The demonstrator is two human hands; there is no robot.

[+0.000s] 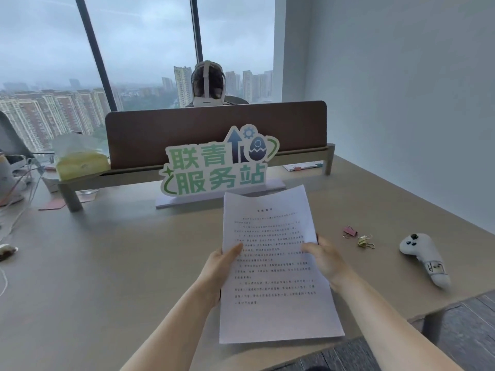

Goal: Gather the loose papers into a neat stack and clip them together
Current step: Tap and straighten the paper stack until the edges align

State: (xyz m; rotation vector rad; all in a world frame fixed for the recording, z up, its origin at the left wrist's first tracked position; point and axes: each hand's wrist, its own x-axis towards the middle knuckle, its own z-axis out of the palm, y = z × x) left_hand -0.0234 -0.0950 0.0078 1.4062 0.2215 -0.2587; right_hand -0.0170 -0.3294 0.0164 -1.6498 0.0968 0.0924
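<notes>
A stack of white printed papers is held up above the desk in front of me. My left hand grips its left edge with the thumb on the top sheet. Along the right edge, my right hand holds it the same way. To the right on the desk lie two binder clips, a pink binder clip and a yellow-green binder clip, both apart from the papers.
A white handheld controller lies at the desk's right. A green-lettered sign stands behind the papers before a brown divider, with a person seated beyond. A tissue pack and cables sit at far left.
</notes>
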